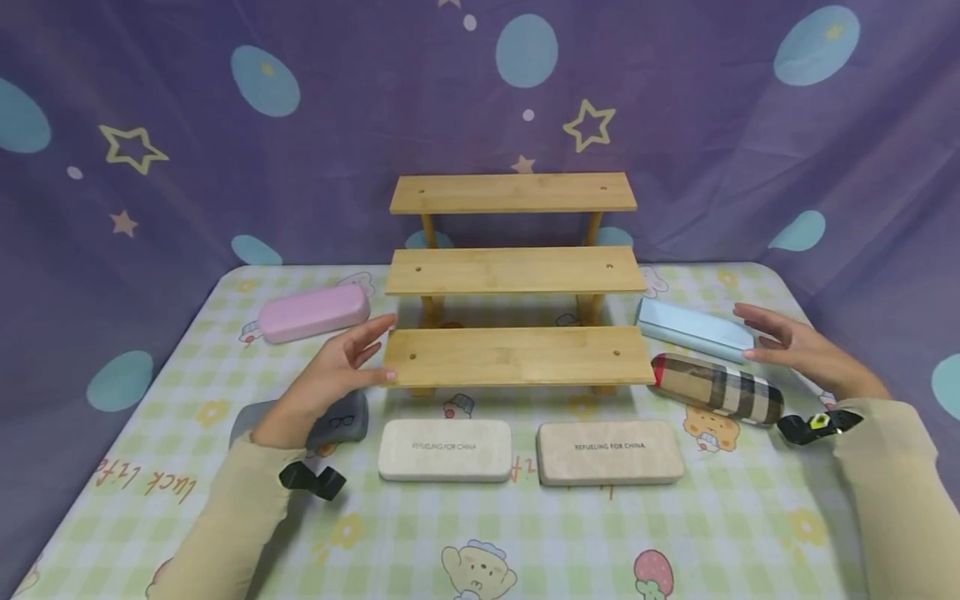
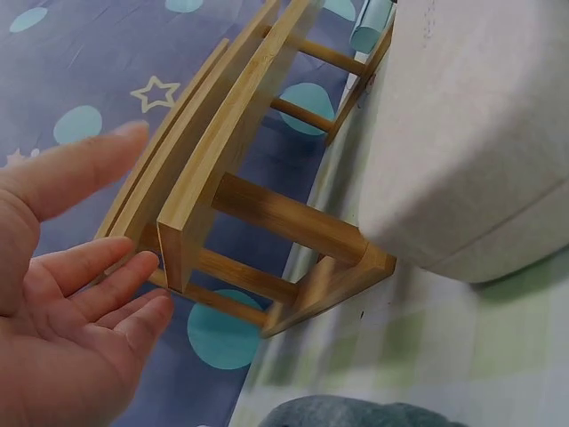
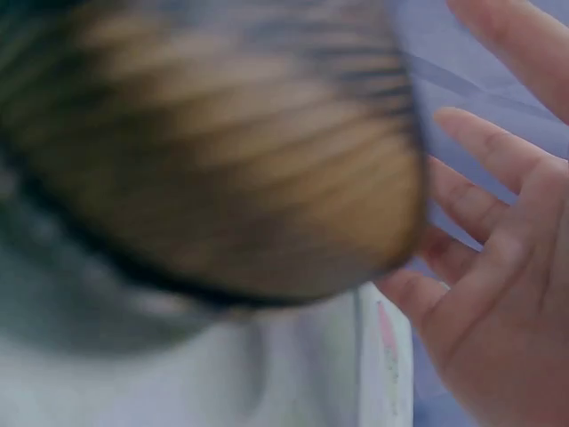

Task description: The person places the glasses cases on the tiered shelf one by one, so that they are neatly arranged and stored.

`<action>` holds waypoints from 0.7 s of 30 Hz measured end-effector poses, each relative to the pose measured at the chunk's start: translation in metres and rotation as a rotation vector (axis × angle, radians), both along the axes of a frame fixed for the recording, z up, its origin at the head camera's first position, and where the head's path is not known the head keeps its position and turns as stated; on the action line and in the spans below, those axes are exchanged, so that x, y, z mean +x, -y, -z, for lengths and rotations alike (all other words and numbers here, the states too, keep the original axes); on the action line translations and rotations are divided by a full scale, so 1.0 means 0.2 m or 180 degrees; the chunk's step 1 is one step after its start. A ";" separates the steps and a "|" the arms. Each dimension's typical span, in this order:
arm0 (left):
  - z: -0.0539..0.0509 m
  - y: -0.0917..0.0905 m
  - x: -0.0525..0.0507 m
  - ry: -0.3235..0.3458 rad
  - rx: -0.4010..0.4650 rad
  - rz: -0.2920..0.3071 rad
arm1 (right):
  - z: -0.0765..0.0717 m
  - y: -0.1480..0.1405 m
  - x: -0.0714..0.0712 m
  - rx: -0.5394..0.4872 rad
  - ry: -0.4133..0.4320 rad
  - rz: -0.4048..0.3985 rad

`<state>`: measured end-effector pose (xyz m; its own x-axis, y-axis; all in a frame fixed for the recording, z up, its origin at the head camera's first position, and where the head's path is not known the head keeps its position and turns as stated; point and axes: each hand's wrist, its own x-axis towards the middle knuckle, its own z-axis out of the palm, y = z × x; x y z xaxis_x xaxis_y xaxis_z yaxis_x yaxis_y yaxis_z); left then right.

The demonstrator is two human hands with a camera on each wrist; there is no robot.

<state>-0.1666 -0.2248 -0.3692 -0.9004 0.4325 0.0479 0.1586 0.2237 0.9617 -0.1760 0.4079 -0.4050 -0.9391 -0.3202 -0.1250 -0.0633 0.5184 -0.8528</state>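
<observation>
A three-step wooden shelf (image 1: pixel 517 356) stands at the middle of the table. At the left end of its lowest board is my left hand (image 1: pixel 337 362), thumb and fingers spread; whether the fingertips touch the board I cannot tell. The left wrist view shows this hand (image 2: pixel 84 311) with nothing in its palm. On the right, my right hand (image 1: pixel 810 346) is beside the end of a light blue glasses case (image 1: pixel 690 325), fingers extended; contact is unclear. A plaid case (image 1: pixel 716 387) lies in front of the blue one and looms blurred in the right wrist view.
A pink case (image 1: pixel 315 312) lies at the back left. Behind my left wrist, a grey case (image 1: pixel 341 417) is partly hidden. A white case (image 1: pixel 445 458) and a beige case (image 1: pixel 610 462) lie in front of the shelf. A purple curtain (image 1: pixel 322 192) hangs behind.
</observation>
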 end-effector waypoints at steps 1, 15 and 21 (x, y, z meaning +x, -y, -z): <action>0.00 0.00 0.00 0.0009 0.0003 0.0006 | 0.00 0.00 0.00 -0.0036 0.0063 0.0011; 0.03 -0.01 -0.01 0.0056 -0.0033 0.0068 | 0.13 0.00 -0.05 -0.0665 -0.0218 -0.0193; 0.04 0.00 -0.02 0.0053 0.0025 0.0098 | 0.15 0.01 -0.05 -0.0305 -0.0415 -0.0100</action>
<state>-0.1696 -0.2242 -0.3772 -0.8873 0.4598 0.0366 0.1494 0.2113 0.9659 -0.1860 0.4053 -0.4356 -0.9347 -0.3542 0.0298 -0.1915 0.4310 -0.8818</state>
